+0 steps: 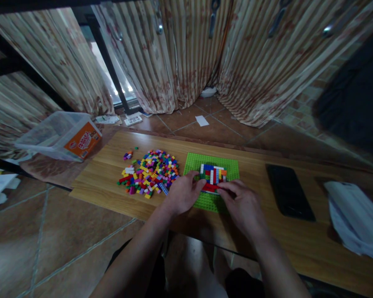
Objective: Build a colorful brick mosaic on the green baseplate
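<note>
A green studded baseplate [233,165] lies on the wooden table. On it stands a low, roughly square build of coloured toy bricks [211,169], in blue, white, red, yellow and orange. Along its near side runs a long red brick [210,188]. My left hand [184,191] is curled at the build's left side, its thumb against the red brick's left end. The thumb and fingers of my right hand [243,203] pinch that brick's right end. Whether the red brick is pressed down fully I cannot tell. My hands cover parts of the baseplate.
Left of the baseplate spreads a heap of loose coloured bricks [153,169]. A black phone-like slab [289,191] and a white plastic-wrapped package [356,215] lie to the right. Beyond the table's left end stands a clear plastic bin [54,134] with an orange label. Striped curtains [180,54] hang behind.
</note>
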`<act>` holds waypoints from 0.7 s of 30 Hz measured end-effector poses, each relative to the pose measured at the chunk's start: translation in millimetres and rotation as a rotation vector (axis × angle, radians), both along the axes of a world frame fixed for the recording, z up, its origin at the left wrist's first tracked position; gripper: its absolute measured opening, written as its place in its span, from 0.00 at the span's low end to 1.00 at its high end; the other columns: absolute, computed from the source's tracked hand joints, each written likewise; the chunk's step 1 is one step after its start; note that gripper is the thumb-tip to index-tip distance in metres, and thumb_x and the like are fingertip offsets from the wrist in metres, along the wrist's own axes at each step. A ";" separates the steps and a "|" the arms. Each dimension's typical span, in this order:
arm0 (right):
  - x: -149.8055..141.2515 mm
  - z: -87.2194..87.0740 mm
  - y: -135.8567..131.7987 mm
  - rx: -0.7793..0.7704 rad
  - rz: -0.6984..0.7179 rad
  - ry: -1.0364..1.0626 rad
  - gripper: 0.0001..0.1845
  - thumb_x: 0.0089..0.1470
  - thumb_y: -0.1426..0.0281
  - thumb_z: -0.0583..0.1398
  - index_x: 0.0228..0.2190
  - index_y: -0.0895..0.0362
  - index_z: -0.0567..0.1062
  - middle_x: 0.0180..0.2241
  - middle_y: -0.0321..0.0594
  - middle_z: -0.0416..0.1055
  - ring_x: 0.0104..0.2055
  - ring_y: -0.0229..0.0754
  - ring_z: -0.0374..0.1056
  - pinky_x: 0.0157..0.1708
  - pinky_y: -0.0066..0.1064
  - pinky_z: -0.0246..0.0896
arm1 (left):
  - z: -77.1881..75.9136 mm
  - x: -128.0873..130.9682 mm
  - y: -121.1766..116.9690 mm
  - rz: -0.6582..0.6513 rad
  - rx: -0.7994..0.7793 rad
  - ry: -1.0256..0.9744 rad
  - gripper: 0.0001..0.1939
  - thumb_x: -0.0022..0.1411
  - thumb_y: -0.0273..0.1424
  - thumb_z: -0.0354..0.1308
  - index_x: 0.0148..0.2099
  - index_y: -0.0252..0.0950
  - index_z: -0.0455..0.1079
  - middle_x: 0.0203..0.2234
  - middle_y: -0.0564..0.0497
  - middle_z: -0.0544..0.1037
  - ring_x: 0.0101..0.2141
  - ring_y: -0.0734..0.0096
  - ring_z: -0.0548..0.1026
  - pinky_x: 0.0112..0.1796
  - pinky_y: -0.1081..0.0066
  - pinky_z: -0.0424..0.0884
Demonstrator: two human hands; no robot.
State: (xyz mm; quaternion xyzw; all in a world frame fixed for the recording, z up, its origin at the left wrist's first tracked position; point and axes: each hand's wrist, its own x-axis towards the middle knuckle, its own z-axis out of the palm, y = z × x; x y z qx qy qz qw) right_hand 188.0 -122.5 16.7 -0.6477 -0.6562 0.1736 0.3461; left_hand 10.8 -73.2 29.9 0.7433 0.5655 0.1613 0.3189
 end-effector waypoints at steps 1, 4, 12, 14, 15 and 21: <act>-0.2 0.3 0.1 0.000 -0.011 0.000 0.12 0.58 0.65 0.57 0.34 0.54 0.80 0.37 0.42 0.76 0.37 0.44 0.73 0.40 0.37 0.65 | -0.5 0.7 -0.3 0.001 -0.003 0.012 0.24 0.68 0.43 0.48 0.57 0.33 0.67 0.31 0.46 0.80 0.33 0.64 0.78 0.34 0.70 0.70; 0.3 0.0 0.5 -0.013 -0.051 0.004 0.12 0.57 0.64 0.58 0.34 0.55 0.80 0.36 0.42 0.77 0.36 0.44 0.73 0.39 0.37 0.65 | -1.9 3.3 -1.8 0.019 0.008 0.049 0.26 0.67 0.45 0.49 0.58 0.32 0.66 0.28 0.47 0.80 0.32 0.62 0.78 0.34 0.70 0.69; 2.6 -3.2 0.7 -0.018 -0.070 0.081 0.12 0.54 0.61 0.59 0.31 0.54 0.80 0.34 0.41 0.77 0.34 0.44 0.72 0.38 0.37 0.65 | -1.7 6.2 -2.0 0.081 -0.031 0.035 0.26 0.64 0.46 0.52 0.57 0.34 0.68 0.29 0.47 0.80 0.33 0.61 0.79 0.33 0.69 0.70; 3.1 -4.2 1.1 -0.024 -0.079 0.116 0.12 0.53 0.61 0.60 0.31 0.54 0.80 0.33 0.41 0.78 0.34 0.44 0.73 0.38 0.37 0.65 | -0.8 6.7 -1.5 0.092 -0.046 0.032 0.27 0.64 0.46 0.52 0.57 0.34 0.68 0.30 0.47 0.81 0.33 0.61 0.79 0.33 0.69 0.70; 3.2 -4.6 1.3 -0.032 -0.084 0.128 0.12 0.53 0.60 0.60 0.30 0.54 0.80 0.33 0.41 0.78 0.34 0.44 0.73 0.38 0.37 0.65 | -0.3 7.0 -1.2 0.095 -0.051 0.031 0.27 0.63 0.45 0.52 0.57 0.34 0.68 0.31 0.46 0.81 0.33 0.61 0.79 0.33 0.69 0.70; 3.9 -3.2 2.5 -0.067 -0.094 0.131 0.12 0.52 0.59 0.61 0.30 0.53 0.81 0.33 0.41 0.78 0.34 0.45 0.73 0.37 0.37 0.64 | 0.1 8.3 0.3 0.100 -0.081 0.030 0.27 0.62 0.44 0.53 0.57 0.33 0.69 0.31 0.46 0.81 0.33 0.60 0.78 0.32 0.69 0.69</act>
